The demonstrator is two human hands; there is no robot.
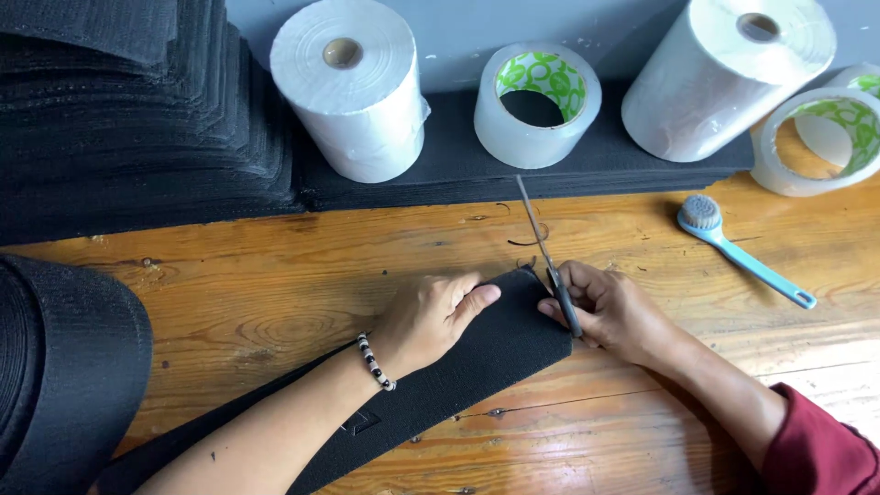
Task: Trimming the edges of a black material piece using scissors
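Observation:
A long black fabric strip [486,362] lies diagonally across the wooden table [275,275], running from the lower left to the middle. My left hand [431,316], with a beaded bracelet at the wrist, presses flat on the strip near its end. My right hand [610,307] grips a pair of scissors [548,257] at the strip's end edge. The blades point away from me, toward the back of the table.
A tall stack of black fabric [128,110] fills the back left, and a big black roll [64,367] sits at the left edge. Two white paper rolls [353,87] and clear tape rolls [536,105] stand on black sheets behind. A blue brush [738,247] lies at right.

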